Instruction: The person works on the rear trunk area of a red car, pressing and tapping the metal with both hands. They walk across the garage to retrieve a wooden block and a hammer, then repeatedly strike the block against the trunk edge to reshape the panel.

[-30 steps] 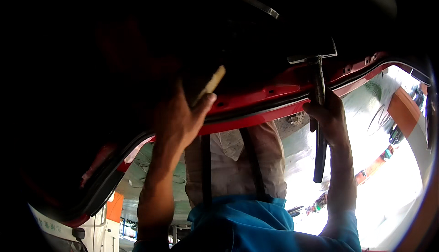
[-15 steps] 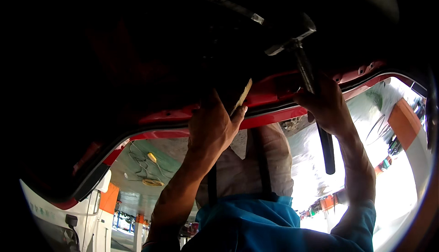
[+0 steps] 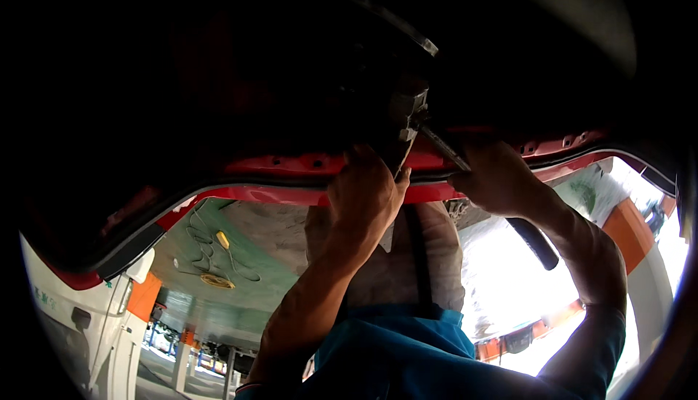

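Note:
My right hand [image 3: 502, 178] is closed round the handle of a hammer [image 3: 445, 147]. The dark butt of the handle sticks out below that hand, and the metal head is up in the shadow. My left hand [image 3: 367, 189] grips a thin, pale, wood-like strip [image 3: 408, 151], pointing upward. In this view the hammer head lies over the strip's upper end; whether they touch I cannot tell. Both hands are just inside the red body edge [image 3: 291, 195] of a vehicle opening, lined with a black seal.
Dark vehicle interior fills the upper part, with a metal bar [image 3: 407, 29] catching light. Behind the red edge, a yellow-handled cable [image 3: 222, 240] lies on the green floor. A white vehicle [image 3: 65, 327] stands at left, and an orange-and-white post [image 3: 629, 233] at right.
The hammer has swung left and down to the strip's upper end, its handle now slanting. My left hand, holding the strip, has shifted slightly right in view.

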A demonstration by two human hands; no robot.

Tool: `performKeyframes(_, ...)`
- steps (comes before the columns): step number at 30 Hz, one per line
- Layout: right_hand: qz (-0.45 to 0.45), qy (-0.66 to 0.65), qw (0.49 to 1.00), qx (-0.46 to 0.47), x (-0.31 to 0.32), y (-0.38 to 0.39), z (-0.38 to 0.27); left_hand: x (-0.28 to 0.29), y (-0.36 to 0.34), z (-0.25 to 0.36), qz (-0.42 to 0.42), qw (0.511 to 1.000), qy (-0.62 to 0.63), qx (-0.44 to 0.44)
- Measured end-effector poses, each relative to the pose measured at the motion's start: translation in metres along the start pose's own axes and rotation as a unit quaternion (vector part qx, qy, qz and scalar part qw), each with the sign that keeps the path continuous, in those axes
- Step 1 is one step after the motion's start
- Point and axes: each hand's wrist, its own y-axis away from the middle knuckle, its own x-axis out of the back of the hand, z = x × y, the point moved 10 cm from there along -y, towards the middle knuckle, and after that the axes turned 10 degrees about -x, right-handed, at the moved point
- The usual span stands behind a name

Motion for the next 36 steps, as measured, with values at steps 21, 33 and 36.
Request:
performKeyframes(21, -0.009, -0.008, 0.998, -0.060, 0.043, -0.015, -0.014, -0.005, 0.009, -0.018, -0.020, 0.999, -0.011, 0.029)
performKeyframes(33, 0.110, -0.066, 0.991, 0.027, 0.047, -0.020, 0.000, 0.039, 0.013, -0.085, 0.026, 0.997, -0.058, 0.050)
performKeyframes(36, 0.262, 0.243, 0.901, 0.247, 0.078, 0.011, -0.038, 0.017, 0.020, -0.058, -0.004, 0.999, -0.034, 0.043)
